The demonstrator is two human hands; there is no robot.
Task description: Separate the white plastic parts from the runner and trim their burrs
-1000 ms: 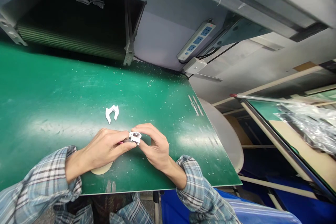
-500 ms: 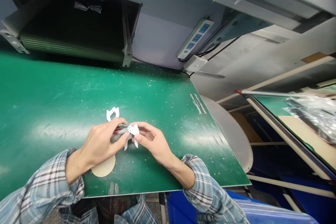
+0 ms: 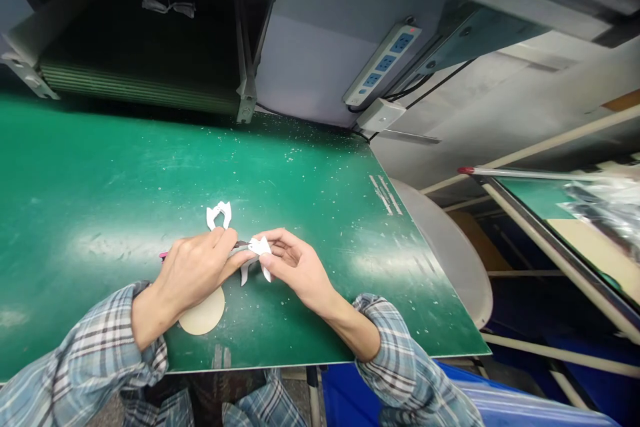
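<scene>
In the head view, my right hand (image 3: 295, 271) pinches a small white plastic piece (image 3: 261, 248) with pointed tips between thumb and fingers. My left hand (image 3: 197, 265) is wrapped round a slim hand tool with a pinkish-red handle (image 3: 163, 255). The tool's dark tip reaches the white piece, and most of the tool is hidden by my fingers. A grey-white curved part (image 3: 245, 273) hangs just below, between the hands. Beyond my left hand lies another white piece (image 3: 219, 214), a ring shape with two points. A round beige disc (image 3: 203, 313) lies partly under my left wrist.
The green tabletop (image 3: 310, 193) carries scattered white specks. A conveyor belt (image 3: 140, 90) ends over its back left. A power strip (image 3: 383, 63) is fixed to the panel behind. On the right are a round grey seat or lid (image 3: 445, 247) and another table with clear plastic bags (image 3: 607, 207).
My left hand has turned and closed more tightly round the tool, whose handle end now shows behind the hand. The white piece stays in my right hand. The whole view has shifted slightly.
</scene>
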